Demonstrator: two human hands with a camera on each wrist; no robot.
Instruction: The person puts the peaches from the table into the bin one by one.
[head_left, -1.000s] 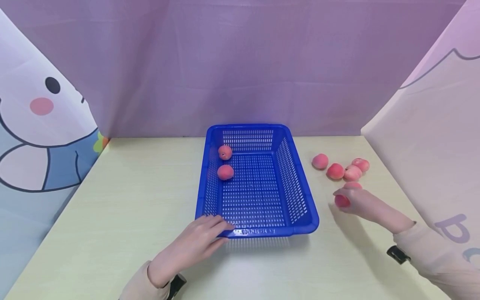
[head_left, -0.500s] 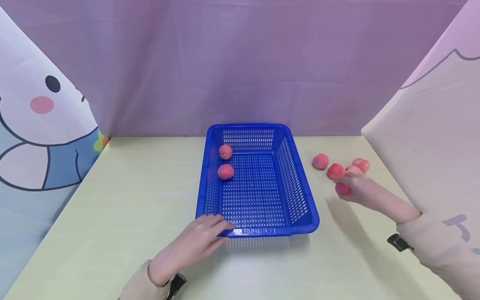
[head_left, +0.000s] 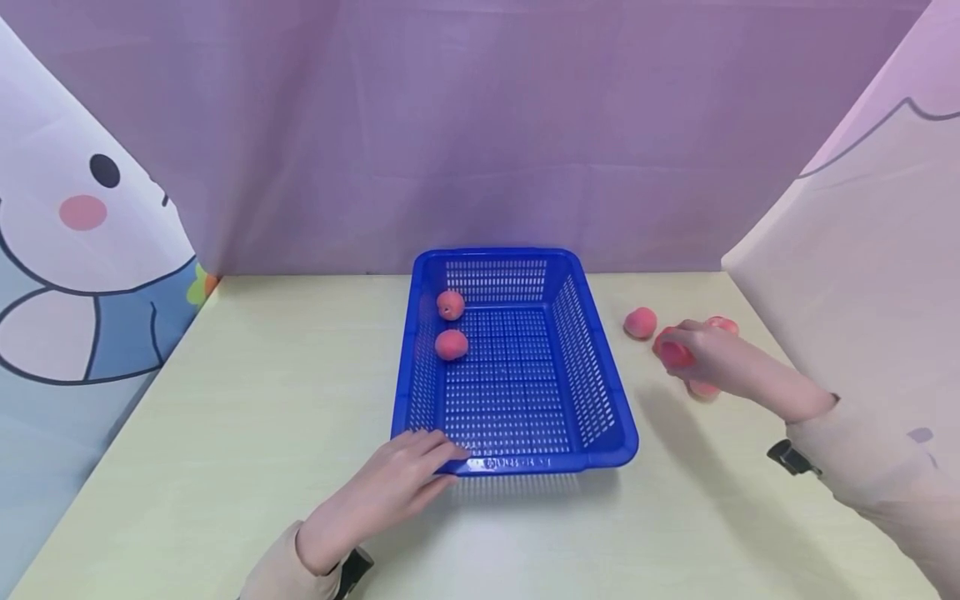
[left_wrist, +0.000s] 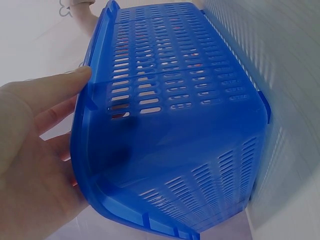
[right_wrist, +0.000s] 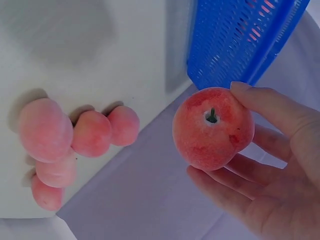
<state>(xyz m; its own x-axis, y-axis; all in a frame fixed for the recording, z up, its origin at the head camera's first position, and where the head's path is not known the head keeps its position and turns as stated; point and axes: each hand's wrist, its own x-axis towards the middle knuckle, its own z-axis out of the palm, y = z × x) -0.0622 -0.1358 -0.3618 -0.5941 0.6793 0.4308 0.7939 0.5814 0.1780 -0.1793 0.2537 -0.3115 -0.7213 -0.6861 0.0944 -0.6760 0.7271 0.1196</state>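
Observation:
My right hand (head_left: 708, 357) holds a red peach (right_wrist: 212, 129) between thumb and fingers, above the loose peaches right of the basket. A green stem shows in the hollow of that peach. At the basket's near left corner, my left hand (head_left: 401, 471) grips the rim, thumb outside and fingers over the edge. The blue plastic basket (head_left: 517, 462) has slotted walls and stands upright on the table. Two peaches, a farther one (head_left: 450, 305) and a nearer one (head_left: 452, 344), lie along its left side. In the left wrist view, the basket wall (left_wrist: 150, 140) fills the middle.
Several peaches lie on the pale table (head_left: 300, 375) to the right, among them a peach (head_left: 641, 322) nearest the basket and a peach (head_left: 703, 389) partly under the right hand. A purple cloth (head_left: 480, 133) hangs behind; a printed cloth (head_left: 75, 275) stands at left.
My right hand has lifted the peach from the table and carried it away from me and slightly left, over the other peaches. The left hand and the basket have stayed put.

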